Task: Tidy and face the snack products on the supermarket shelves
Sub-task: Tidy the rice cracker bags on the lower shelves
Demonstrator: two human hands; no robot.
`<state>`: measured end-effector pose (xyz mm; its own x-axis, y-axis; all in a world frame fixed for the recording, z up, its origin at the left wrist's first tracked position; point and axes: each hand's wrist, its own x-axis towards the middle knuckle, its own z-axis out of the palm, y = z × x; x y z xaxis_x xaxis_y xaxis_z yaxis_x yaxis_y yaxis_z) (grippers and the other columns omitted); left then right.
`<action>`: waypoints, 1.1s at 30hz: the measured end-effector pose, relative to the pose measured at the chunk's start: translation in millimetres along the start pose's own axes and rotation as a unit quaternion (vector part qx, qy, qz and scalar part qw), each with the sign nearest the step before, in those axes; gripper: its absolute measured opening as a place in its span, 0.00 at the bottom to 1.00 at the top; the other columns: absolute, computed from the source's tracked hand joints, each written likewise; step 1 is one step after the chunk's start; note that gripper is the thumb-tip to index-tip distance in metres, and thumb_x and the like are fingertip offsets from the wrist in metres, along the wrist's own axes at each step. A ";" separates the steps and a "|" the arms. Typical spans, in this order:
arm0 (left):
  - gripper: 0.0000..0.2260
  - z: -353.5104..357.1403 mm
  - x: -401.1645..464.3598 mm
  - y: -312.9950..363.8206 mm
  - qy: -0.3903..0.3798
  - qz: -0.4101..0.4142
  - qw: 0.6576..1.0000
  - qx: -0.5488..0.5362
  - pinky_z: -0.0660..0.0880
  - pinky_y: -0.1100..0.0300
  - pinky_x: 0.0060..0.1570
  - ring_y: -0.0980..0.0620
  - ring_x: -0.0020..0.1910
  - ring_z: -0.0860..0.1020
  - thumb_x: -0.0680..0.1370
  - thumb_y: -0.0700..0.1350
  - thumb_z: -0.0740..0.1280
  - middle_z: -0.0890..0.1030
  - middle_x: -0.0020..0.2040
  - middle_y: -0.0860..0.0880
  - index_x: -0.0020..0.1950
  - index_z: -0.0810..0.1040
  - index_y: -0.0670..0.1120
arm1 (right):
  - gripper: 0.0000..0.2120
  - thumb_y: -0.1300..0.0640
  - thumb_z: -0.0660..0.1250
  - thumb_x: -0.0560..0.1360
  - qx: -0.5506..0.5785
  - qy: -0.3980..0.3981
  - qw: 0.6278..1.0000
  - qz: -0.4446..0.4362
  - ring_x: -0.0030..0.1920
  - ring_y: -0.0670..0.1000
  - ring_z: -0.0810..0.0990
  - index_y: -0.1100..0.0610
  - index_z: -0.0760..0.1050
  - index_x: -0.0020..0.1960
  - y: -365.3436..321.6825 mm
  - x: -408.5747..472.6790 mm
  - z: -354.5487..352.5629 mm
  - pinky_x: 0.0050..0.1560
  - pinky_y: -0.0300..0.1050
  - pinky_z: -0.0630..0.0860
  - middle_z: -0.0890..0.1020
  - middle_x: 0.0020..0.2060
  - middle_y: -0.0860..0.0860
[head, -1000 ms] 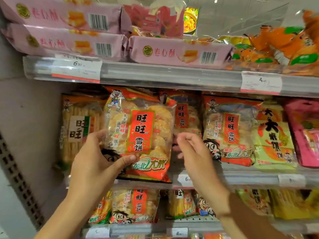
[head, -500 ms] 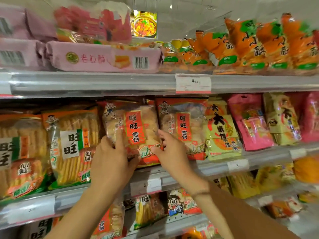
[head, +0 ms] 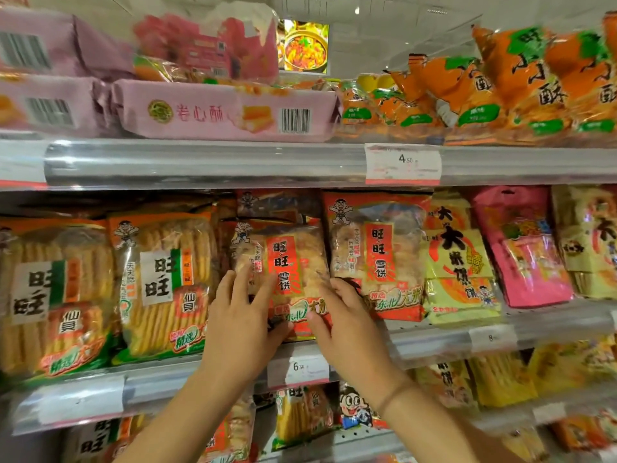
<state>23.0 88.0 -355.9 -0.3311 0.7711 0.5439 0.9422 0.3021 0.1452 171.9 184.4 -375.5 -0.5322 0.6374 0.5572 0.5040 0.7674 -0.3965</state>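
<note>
— Middle shelf [head: 434, 342]: what's held?
— Both hands, left hand [head: 240, 324] and right hand [head: 347, 324], grip a red rice-cracker bag [head: 290, 262] upright at the edge.
— Since half a second ago?
— Bag seated deeper; the hands are closer together.

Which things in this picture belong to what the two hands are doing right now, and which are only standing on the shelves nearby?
In the job:
- red rice cracker bag, held at its lower corners
- left hand
- right hand
- middle shelf edge

Only nearby:
- second red bag
- green-label cracker bags
- pink boxes
- orange bags
- yellow bag
</note>
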 end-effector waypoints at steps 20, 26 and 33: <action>0.33 48.8 -45.3 100.6 -0.005 0.262 0.964 -0.036 0.66 0.36 0.66 0.37 0.64 0.75 0.66 0.46 0.76 0.76 0.66 0.40 0.70 0.74 0.41 | 0.26 0.52 0.59 0.81 -0.156 -0.028 0.978 0.136 0.73 0.59 0.62 0.61 0.61 0.75 127.4 -87.6 -114.9 0.70 0.54 0.64 0.65 0.72 0.59; 0.29 55.9 -41.1 142.1 0.018 0.176 0.984 0.021 0.63 0.34 0.62 0.33 0.60 0.73 0.69 0.50 0.66 0.77 0.57 0.36 0.68 0.74 0.39 | 0.23 0.58 0.63 0.78 -0.206 -0.009 0.965 0.159 0.67 0.64 0.70 0.65 0.68 0.71 213.4 -94.2 -168.7 0.65 0.57 0.69 0.69 0.69 0.64; 0.35 90.7 -16.6 279.5 0.005 0.205 0.979 0.005 0.66 0.36 0.65 0.35 0.70 0.68 0.67 0.48 0.74 0.71 0.70 0.37 0.72 0.70 0.43 | 0.27 0.43 0.55 0.80 -0.174 -0.071 0.977 0.103 0.78 0.50 0.46 0.48 0.57 0.77 318.1 -95.1 -182.9 0.75 0.56 0.52 0.44 0.76 0.44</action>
<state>287.1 210.5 -399.2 0.0752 0.8235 0.5623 0.9952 -0.0266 -0.0941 507.2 355.2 -421.1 -0.4726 0.7975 0.3751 0.7977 0.5680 -0.2026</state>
